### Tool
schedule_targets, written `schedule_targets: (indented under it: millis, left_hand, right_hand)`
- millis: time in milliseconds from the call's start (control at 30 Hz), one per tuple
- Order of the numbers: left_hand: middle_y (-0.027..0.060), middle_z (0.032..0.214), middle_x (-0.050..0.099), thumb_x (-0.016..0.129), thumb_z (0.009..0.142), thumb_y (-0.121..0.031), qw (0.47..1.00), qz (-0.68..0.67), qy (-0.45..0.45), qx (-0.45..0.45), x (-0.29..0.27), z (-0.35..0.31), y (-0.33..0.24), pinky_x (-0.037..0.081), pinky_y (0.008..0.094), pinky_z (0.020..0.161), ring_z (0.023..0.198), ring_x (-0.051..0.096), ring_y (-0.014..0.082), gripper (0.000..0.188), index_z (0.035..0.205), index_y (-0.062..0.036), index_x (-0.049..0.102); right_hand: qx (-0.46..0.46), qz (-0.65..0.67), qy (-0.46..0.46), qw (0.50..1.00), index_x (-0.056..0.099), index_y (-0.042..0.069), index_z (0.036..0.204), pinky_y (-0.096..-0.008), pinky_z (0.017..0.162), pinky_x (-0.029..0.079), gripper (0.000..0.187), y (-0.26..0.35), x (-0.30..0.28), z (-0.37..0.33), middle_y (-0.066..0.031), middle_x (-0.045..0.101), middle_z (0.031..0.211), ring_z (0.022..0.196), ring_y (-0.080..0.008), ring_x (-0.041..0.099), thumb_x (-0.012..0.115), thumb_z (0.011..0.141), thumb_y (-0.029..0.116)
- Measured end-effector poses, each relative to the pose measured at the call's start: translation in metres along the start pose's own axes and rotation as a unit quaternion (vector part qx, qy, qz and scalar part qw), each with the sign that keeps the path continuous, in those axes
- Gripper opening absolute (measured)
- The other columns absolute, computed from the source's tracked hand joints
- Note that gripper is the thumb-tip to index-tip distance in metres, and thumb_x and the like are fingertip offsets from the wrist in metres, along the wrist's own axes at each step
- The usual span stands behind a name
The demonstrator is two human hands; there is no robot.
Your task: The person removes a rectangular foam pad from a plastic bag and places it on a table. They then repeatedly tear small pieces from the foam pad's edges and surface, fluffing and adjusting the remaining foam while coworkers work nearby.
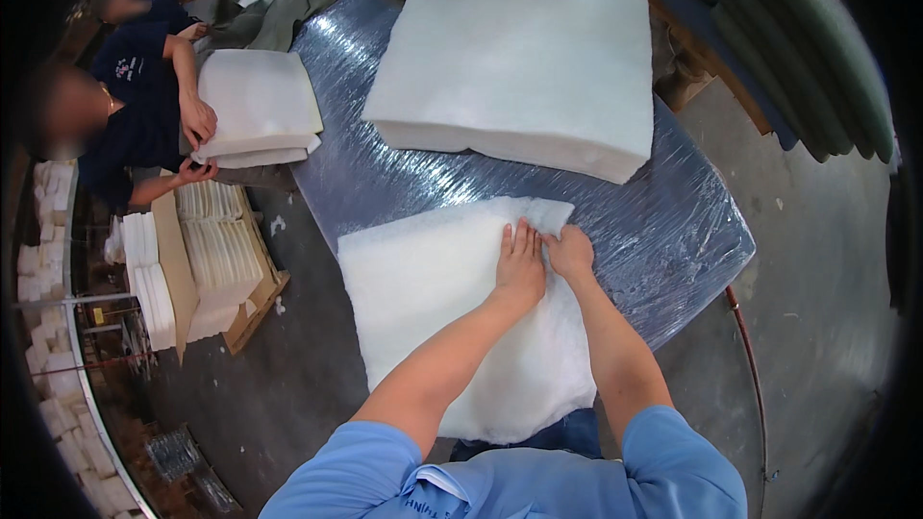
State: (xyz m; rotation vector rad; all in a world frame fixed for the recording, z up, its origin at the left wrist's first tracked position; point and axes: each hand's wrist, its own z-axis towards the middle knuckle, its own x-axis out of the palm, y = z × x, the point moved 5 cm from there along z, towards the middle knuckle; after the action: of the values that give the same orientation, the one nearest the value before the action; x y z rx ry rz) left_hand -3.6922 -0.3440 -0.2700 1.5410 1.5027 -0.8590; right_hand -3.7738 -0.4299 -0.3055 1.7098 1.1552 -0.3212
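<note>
A white padding piece (423, 298), its surface fluffy like wadding, lies over the near edge of the film-wrapped table and reaches down toward my body. My left hand (521, 264) presses on it near its far right corner, fingers stretched out and lying flat. Right beside it, my right hand (570, 252) is closed on the padding's right edge, thumb side toward the left hand. The wadding bunches up a little between the two hands. What lies under the fluffy layer is hidden.
A thick white padding stack (519, 48) stands on the wrapped table (692, 231). At the left, a co-worker (135, 106) handles another white cushion piece (260, 101). A pallet of white foam sheets (216, 250) stands below. Dark green cushions (798, 48) are piled far right; a hose (750, 356) hangs nearby.
</note>
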Motion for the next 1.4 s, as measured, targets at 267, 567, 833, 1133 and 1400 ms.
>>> schedule_targets:
  millis: [267, 567, 833, 1133, 1400]
  left_hand:
    - [0.0169, 0.166, 0.033, 0.045, 0.102, -0.032, 1.000, 0.008, 0.024, -0.002, -0.002, 0.011, -0.008, -0.002, 0.0583, 0.127, 0.159, 0.011, 0.0374, 0.067, 0.157, 0.0040, 0.037]
    - [0.0164, 0.171, 0.024, 0.044, 0.104, -0.036, 1.000, -0.013, -0.014, -0.021, -0.001, 0.000, 0.003, -0.001, 0.0562, 0.128, 0.160, 0.008, 0.0360, 0.069, 0.159, 0.0041, 0.032]
    - [0.0156, 0.170, 0.026, 0.047, 0.104, -0.038, 0.997, 0.013, 0.072, 0.034, -0.016, -0.028, -0.024, -0.001, 0.0553, 0.129, 0.160, 0.007, 0.0373, 0.070, 0.158, 0.0044, 0.034]
    - [0.0163, 0.168, 0.030, 0.044, 0.104, -0.036, 0.997, 0.052, 0.039, 0.032, 0.004, -0.031, -0.025, -0.003, 0.0566, 0.128, 0.160, 0.008, 0.0371, 0.069, 0.159, 0.0043, 0.032]
    - [0.0168, 0.169, 0.028, 0.038, 0.103, -0.027, 0.995, 0.059, 0.074, 0.033, 0.008, -0.026, -0.025, -0.003, 0.0557, 0.128, 0.160, 0.009, 0.0368, 0.065, 0.159, 0.0051, 0.031]
  right_hand:
    - [-0.132, 0.139, 0.045, 0.980, 0.072, -0.005, 0.113, -0.0388, 0.085, 0.055, 0.034, -0.031, -0.002, 0.005, -0.0210, 0.076, 0.107, 0.097, -0.0297, 0.073, 0.075, 0.092, 0.021]
    - [-0.094, 0.394, 0.139, 0.903, 0.073, -0.002, 0.116, -0.0345, 0.088, 0.055, 0.033, -0.022, -0.019, -0.024, -0.0096, 0.076, 0.108, 0.099, -0.0195, 0.072, 0.079, 0.086, 0.010]
    - [-0.069, 0.086, 0.072, 0.991, 0.068, -0.004, 0.093, -0.0460, 0.084, 0.054, 0.041, -0.034, -0.018, -0.005, -0.0261, 0.071, 0.102, 0.098, -0.0413, 0.069, 0.086, 0.074, 0.027]
    - [-0.135, -0.006, 0.028, 0.990, 0.064, -0.004, 0.082, -0.0473, 0.073, 0.052, 0.035, -0.017, -0.012, -0.020, -0.0257, 0.067, 0.087, 0.083, -0.0417, 0.067, 0.084, 0.079, 0.025]
    - [-0.128, 0.065, 0.105, 0.984, 0.069, -0.005, 0.098, -0.0472, 0.087, 0.053, 0.030, -0.020, -0.018, -0.029, -0.0266, 0.071, 0.103, 0.101, -0.0424, 0.068, 0.079, 0.082, 0.018]
